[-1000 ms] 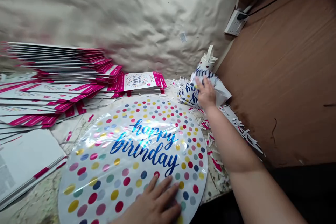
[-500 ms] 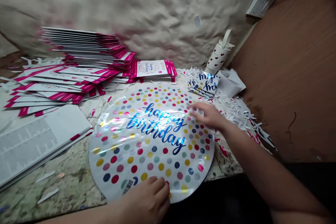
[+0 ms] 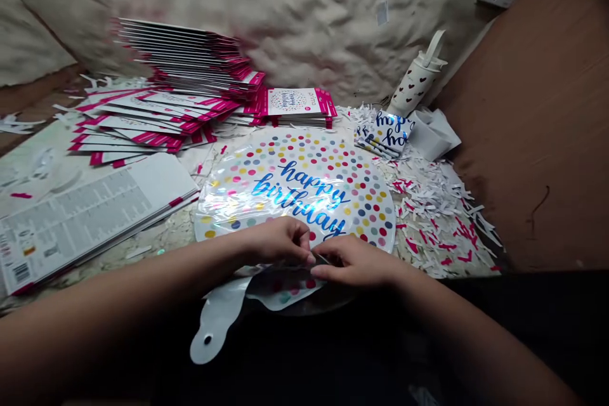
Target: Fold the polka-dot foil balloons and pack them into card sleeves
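Observation:
A flat, round foil balloon (image 3: 366, 187) with coloured dots and blue "happy birthday" lettering lies on the table, its near part hanging over the edge. My left hand (image 3: 280, 241) and my right hand (image 3: 354, 259) meet at its near side, fingers closed in a pinch on the foil. Between them the foil is folded up, and the fingertips partly hide it. Below my left forearm hangs the balloon's white tail (image 3: 221, 320), which has a small hole. A folded balloon (image 3: 392, 130) with similar lettering sits beyond my right hand.
Pink-and-white card packets (image 3: 190, 63) are piled at the back left. Flat printed cards (image 3: 104, 209) lie at the left. Behind the right side stand a white bottle with hearts (image 3: 416, 85) and white paper (image 3: 432, 136), among paper shreds (image 3: 438, 203). A brown panel (image 3: 537, 152) borders the right.
Both hands have come together at the balloon's near edge, the right one from its far right side. The balloon's near part is now folded up and its white tail shows. The view has shifted.

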The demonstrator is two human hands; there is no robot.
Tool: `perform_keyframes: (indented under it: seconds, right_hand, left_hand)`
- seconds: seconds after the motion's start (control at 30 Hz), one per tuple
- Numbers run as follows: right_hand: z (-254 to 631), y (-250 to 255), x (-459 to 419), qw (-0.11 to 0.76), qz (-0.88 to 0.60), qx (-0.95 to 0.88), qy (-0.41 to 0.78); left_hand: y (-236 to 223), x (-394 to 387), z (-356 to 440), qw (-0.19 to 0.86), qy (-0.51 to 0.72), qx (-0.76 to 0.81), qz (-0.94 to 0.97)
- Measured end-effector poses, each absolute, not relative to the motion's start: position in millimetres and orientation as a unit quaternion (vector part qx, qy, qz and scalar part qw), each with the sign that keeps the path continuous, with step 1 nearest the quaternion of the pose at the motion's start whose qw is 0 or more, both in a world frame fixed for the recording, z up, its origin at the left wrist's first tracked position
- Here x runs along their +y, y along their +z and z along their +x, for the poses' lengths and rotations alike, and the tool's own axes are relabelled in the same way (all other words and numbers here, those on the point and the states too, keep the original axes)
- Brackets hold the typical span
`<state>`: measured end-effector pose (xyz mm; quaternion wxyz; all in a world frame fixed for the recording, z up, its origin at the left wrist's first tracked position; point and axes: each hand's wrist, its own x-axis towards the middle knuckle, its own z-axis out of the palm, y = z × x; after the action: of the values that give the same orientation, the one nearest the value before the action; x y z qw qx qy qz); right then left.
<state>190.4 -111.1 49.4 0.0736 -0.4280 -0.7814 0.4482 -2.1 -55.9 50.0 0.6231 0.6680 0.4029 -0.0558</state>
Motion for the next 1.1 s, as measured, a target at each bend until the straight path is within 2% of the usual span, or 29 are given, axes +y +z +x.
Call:
perform_keyframes:
  seconds: [0.07,0.17,0.27,0.4,0.47,0.53,0.63,0.73,0.8,0.93,1.07,1.1]
  right_hand:
    - [183,43,-112,0.107,-0.455,-0.785,0.408]
    - [185,29,-119,0.200,-0.495,-0.761,0.368]
    - [193,17,-130,0.285,-0.518,-0.725,0.355]
    - [194,10,-147,0.345,-0.520,-0.697,0.354]
    - [191,8,-155,0.326,-0.473,-0.746,0.337]
    - [194,6,-160,0.250,-0.457,-0.800,0.299]
    - [214,3,-159,0.124,-0.574,-0.778,0.224]
    - [248,3,-149,0.077,-0.683,-0.709,0.160]
    - [270,3,-142,0.077,-0.651,-0.736,0.169]
    - [301,10,-122,0.132,-0.536,-0.776,0.305]
    - [314,21,-69,0.204,-0.611,-0.663,0.382]
    - [315,24,-51,0.217,-0.636,-0.632,0.385]
  left_hand:
    - [56,-67,-6,0.500,-0.039,0.393,0.771]
    - [61,-88,-38,0.304,-0.038,0.373,0.876]
    - [61,-102,-88,0.195,-0.041,0.432,0.880]
    - [52,-98,-132,0.097,0.086,0.455,0.881]
    - [40,-89,-136,0.093,0.113,0.417,0.897]
    - [26,-82,-136,0.114,0.082,0.376,0.916]
    - [7,-76,-137,0.148,0.056,0.337,0.928]
    - [1,-74,-140,0.168,0.068,0.331,0.926]
    - [4,-71,-143,0.183,0.060,0.317,0.929]
    - [20,-52,-149,0.228,0.007,0.332,0.915]
    - [42,-8,-146,0.340,-0.002,0.436,0.833]
    - [46,6,-143,0.340,0.004,0.476,0.811]
